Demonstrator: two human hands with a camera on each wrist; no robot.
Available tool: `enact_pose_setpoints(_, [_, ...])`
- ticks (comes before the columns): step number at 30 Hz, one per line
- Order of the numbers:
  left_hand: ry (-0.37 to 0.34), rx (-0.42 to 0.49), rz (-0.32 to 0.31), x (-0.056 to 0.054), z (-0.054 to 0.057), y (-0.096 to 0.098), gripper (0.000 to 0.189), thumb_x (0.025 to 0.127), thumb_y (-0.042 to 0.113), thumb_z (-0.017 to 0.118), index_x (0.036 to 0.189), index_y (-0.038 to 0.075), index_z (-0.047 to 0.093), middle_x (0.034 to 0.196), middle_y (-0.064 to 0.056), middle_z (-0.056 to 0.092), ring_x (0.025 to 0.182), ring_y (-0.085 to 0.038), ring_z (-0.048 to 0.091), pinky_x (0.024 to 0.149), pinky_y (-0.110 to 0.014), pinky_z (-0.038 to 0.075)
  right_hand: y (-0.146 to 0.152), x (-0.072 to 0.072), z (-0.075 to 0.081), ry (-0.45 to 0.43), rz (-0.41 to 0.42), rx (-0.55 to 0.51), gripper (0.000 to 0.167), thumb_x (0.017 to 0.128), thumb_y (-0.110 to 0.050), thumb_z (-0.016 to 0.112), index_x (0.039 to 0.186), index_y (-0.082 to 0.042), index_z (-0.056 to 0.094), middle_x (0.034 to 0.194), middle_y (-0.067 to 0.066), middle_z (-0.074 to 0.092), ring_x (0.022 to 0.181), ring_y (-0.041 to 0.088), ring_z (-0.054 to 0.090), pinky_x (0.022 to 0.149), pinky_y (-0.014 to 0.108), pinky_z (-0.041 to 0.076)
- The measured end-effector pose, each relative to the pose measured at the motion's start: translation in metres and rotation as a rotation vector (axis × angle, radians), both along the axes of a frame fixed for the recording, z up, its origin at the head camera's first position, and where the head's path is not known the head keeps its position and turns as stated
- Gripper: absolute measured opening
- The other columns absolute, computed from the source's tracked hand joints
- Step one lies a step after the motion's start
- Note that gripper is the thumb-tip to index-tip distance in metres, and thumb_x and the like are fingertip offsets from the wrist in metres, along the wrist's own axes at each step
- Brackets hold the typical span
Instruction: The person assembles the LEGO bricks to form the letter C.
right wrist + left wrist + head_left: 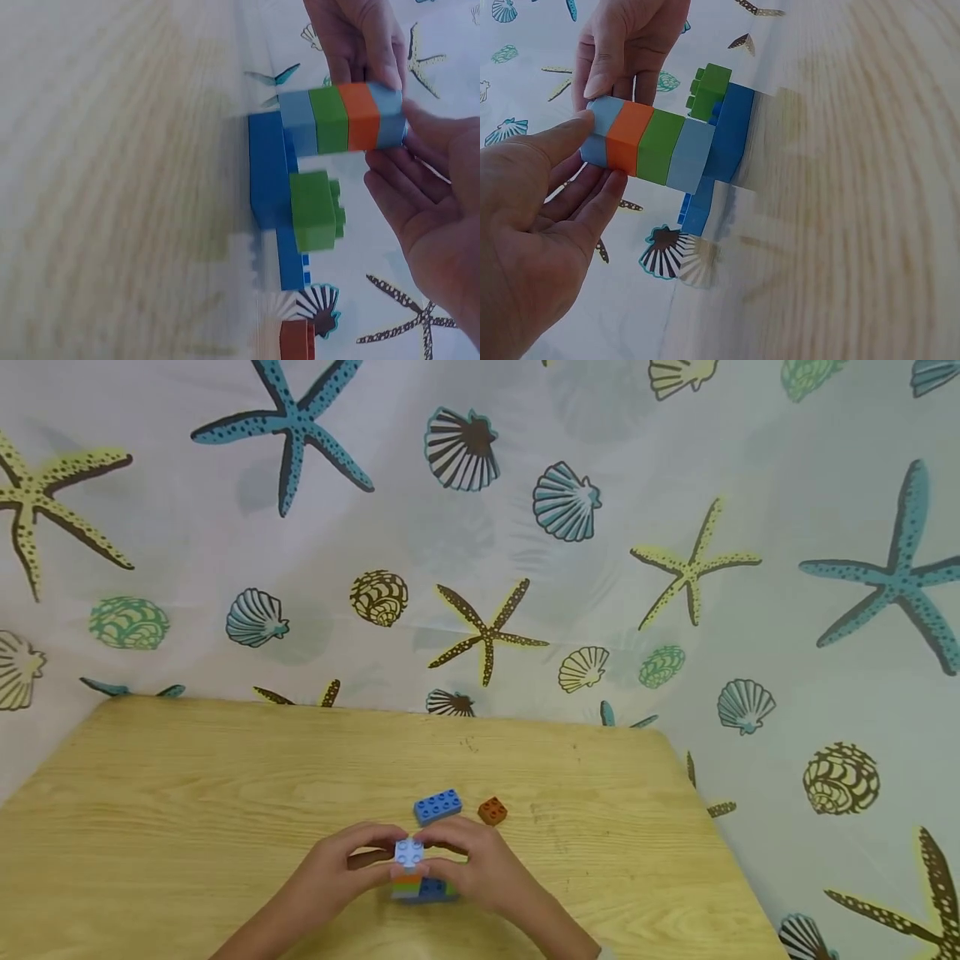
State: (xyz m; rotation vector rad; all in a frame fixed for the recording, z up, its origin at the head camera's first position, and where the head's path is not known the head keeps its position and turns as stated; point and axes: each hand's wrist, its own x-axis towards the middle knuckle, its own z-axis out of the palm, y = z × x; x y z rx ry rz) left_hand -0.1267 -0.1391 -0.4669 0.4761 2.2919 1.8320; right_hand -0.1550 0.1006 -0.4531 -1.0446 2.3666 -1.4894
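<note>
A tower of toy building bricks stands on a dark blue base brick (pixel 731 139) on the table. Upward from the base it runs light blue, green (pixel 660 146), orange (pixel 358 116) and a light blue top brick (pixel 408 853). My left hand (pixel 337 867) pinches the top brick between thumb and fingers from the left. From the other side my right hand (pixel 480 864) grips the same brick, thumb at the near face. Beside the tower, a separate green brick (pixel 313 210) sits on the base with its studs bare.
Behind the hands, a loose blue brick (pixel 437 807) with several studs lies on the wooden table (pixel 225 777). A small reddish-brown brick (pixel 492 811) lies to its right. A white cloth (pixel 510 552) printed with shells and starfish hangs around the table's back and right side.
</note>
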Motion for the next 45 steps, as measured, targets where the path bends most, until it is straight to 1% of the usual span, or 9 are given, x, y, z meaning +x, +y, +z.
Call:
enact_pose_setpoints(3, [-0.001, 0.002, -0.002, -0.001, -0.001, 0.001, 0.044, 0.093, 0.028, 0.073, 0.130, 0.006, 0.064, 0.131, -0.013, 0.062, 0.123, -0.030, 0.060, 0.098, -0.026, 0.055, 0.007, -0.007, 0.001, -0.061, 0.010, 0.013, 0.031, 0.099, -0.023, 0.066, 0.128, -0.012, 0.068, 0.127, 0.008, 0.067, 0.120, 0.017, 0.063, 0.102, 0.027, 0.052])
enact_pose_setpoints(5, [0.015, -0.005, -0.001, -0.001, -0.001, 0.002, 0.046, 0.093, 0.029, 0.073, 0.130, 0.003, 0.064, 0.130, -0.014, 0.062, 0.123, -0.031, 0.060, 0.098, -0.027, 0.055, 0.011, -0.014, 0.002, -0.068, 0.003, 0.042, 0.031, 0.100, -0.026, 0.064, 0.128, -0.013, 0.068, 0.128, 0.008, 0.067, 0.121, 0.016, 0.062, 0.103, 0.027, 0.051])
enact_pose_setpoints(12, [-0.001, -0.045, 0.041, 0.001, -0.001, 0.003, 0.048, 0.091, 0.031, 0.075, 0.129, 0.003, 0.065, 0.128, -0.012, 0.063, 0.119, -0.029, 0.061, 0.097, -0.026, 0.055, 0.022, -0.047, -0.007, 0.057, -0.077, 0.216, 0.031, 0.100, -0.031, 0.064, 0.125, -0.016, 0.070, 0.129, -0.004, 0.065, 0.123, 0.014, 0.059, 0.102, 0.040, 0.052])
enact_pose_setpoints(17, [-0.010, -0.050, 0.039, -0.001, 0.000, 0.004, 0.050, 0.090, 0.033, 0.076, 0.129, 0.003, 0.064, 0.130, -0.013, 0.062, 0.121, -0.031, 0.060, 0.098, -0.025, 0.055, 0.028, -0.069, -0.013, 0.086, -0.108, 0.350, 0.030, 0.099, -0.027, 0.066, 0.126, -0.016, 0.070, 0.137, 0.000, 0.061, 0.121, 0.020, 0.060, 0.091, 0.029, 0.055])
enact_pose_setpoints(22, [-0.052, -0.042, 0.053, -0.002, 0.002, 0.004, 0.049, 0.090, 0.029, 0.076, 0.131, 0.004, 0.064, 0.132, -0.013, 0.061, 0.124, -0.031, 0.059, 0.098, -0.024, 0.054, 0.030, -0.084, -0.017, 0.091, -0.064, 0.425, 0.032, 0.098, -0.025, 0.068, 0.129, -0.017, 0.069, 0.143, 0.000, 0.057, 0.129, 0.018, 0.055, 0.096, 0.030, 0.055])
enact_pose_setpoints(29, [-0.075, -0.039, 0.062, -0.001, 0.004, 0.006, 0.047, 0.092, 0.023, 0.075, 0.132, 0.002, 0.063, 0.133, -0.013, 0.061, 0.124, -0.029, 0.059, 0.098, -0.026, 0.055, 0.031, -0.096, -0.024, 0.070, -0.031, 0.464, 0.034, 0.097, -0.025, 0.070, 0.131, -0.020, 0.068, 0.147, -0.003, 0.055, 0.136, 0.018, 0.051, 0.103, 0.032, 0.052])
enact_pose_setpoints(37, [-0.080, -0.040, 0.055, -0.004, 0.003, 0.008, 0.048, 0.091, 0.024, 0.075, 0.132, 0.002, 0.063, 0.133, -0.013, 0.061, 0.124, -0.028, 0.059, 0.097, -0.026, 0.055, 0.029, -0.105, -0.028, 0.081, -0.030, 0.477, 0.033, 0.096, -0.024, 0.071, 0.129, -0.019, 0.070, 0.148, -0.002, 0.055, 0.142, 0.020, 0.046, 0.117, 0.039, 0.040])
enact_pose_setpoints(42, [-0.076, -0.040, 0.057, -0.004, 0.002, 0.008, 0.048, 0.090, 0.027, 0.076, 0.130, 0.002, 0.064, 0.131, -0.012, 0.062, 0.122, -0.028, 0.060, 0.097, -0.026, 0.055, 0.022, -0.109, -0.030, 0.048, -0.036, 0.506, 0.034, 0.096, -0.025, 0.071, 0.129, -0.019, 0.070, 0.146, -0.002, 0.056, 0.140, 0.018, 0.047, 0.118, 0.038, 0.038])
enact_pose_setpoints(45, [-0.081, -0.032, 0.062, -0.003, 0.003, 0.008, 0.049, 0.090, 0.028, 0.077, 0.130, 0.002, 0.064, 0.131, -0.013, 0.062, 0.122, -0.028, 0.060, 0.097, -0.026, 0.055, 0.017, -0.110, -0.033, 0.088, -0.029, 0.526, 0.031, 0.096, -0.024, 0.072, 0.126, -0.019, 0.071, 0.140, -0.003, 0.060, 0.133, 0.015, 0.052, 0.114, 0.034, 0.042])
